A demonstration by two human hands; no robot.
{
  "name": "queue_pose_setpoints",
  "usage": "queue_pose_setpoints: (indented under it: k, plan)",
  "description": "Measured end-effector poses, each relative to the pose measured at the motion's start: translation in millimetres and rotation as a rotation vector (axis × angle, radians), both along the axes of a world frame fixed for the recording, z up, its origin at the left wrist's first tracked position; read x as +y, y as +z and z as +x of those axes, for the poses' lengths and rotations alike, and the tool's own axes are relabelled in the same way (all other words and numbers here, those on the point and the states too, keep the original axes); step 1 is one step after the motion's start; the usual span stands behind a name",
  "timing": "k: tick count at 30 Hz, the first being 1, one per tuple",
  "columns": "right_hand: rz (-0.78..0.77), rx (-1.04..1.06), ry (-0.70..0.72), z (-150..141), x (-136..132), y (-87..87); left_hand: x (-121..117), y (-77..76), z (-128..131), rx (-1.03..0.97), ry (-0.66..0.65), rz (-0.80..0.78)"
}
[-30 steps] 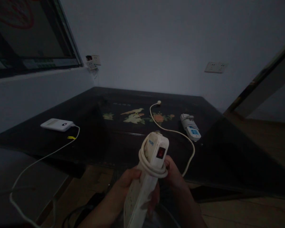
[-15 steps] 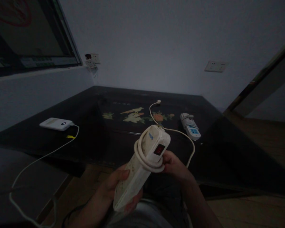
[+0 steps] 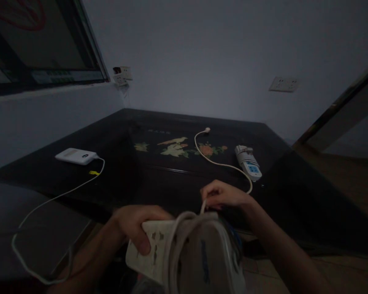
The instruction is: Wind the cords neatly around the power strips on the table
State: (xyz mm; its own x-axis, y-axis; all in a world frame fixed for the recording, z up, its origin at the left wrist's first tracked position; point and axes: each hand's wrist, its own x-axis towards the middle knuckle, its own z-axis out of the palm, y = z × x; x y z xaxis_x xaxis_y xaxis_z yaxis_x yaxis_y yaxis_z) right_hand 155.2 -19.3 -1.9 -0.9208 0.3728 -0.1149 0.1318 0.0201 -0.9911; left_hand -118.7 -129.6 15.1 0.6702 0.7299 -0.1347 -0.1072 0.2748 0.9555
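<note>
My left hand (image 3: pixel 139 226) is closed around one end of a white power strip (image 3: pixel 151 249), its thumb lying on the socket face. The strip is held low in front of me, tilted, with its far end close to the camera and blurred. Loops of its white cord (image 3: pixel 178 245) wrap around the body. Beyond the strip, my right hand (image 3: pixel 222 195) pinches the cord where it rises from the wrapped loops. The cord's free stretch runs over the dark table (image 3: pixel 135 188) to a plug (image 3: pixel 207 130) lying near the back.
A second power strip (image 3: pixel 248 163), its cord wound round it, lies on the table's right. At the left sits a white power bank (image 3: pixel 76 156) with a cable hanging over the edge, near a yellow tag (image 3: pixel 94 173). Wall sockets (image 3: pixel 283 84) are above the table.
The power strip has turned so its socket face shows and its switch end points toward me. My right hand has moved up and away, drawing the cord over the strip's far side.
</note>
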Motion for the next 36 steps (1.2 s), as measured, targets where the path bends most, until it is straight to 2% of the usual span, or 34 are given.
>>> queue_pose_setpoints:
  k: [1,2,4,7,11,15,19,24,27,31,36]
  plan:
    - [0.005,-0.02,0.041,-7,8,5.7,4,9.7,-1,0.165,-0.286,0.108]
    - [0.028,-0.036,0.061,-15,16,11.7,7,18.7,-1,0.313,-0.393,0.233]
    - [0.093,-0.055,0.091,-29,32,24.1,10,32.7,-1,0.527,-0.443,0.44]
    - [0.254,-0.08,0.09,-45,49,42.2,7,43.3,-5,0.765,-0.31,0.601]
    - [0.449,-0.088,-0.037,-63,55,62.8,1,46.8,-18,1.016,-0.104,0.587]
    - [0.575,-0.042,-0.168,-81,44,72.9,3,41.5,-30,1.071,0.06,0.515]
    - [0.603,-0.042,-0.305,-93,27,71.5,12,30.1,-42,1.068,0.196,0.511]
    - [0.528,-0.007,-0.369,-94,8,65.7,18,17.0,-49,1.069,0.31,0.557]
    - [0.434,0.029,-0.347,-91,-2,62.9,18,11.7,-49,1.073,0.444,0.579]
    - [0.245,0.047,-0.246,-85,-9,60.4,17,11.2,-46,1.072,0.671,0.626]
    - [0.047,0.048,-0.023,-72,-6,58.7,16,18.4,-36,1.087,0.773,0.682]
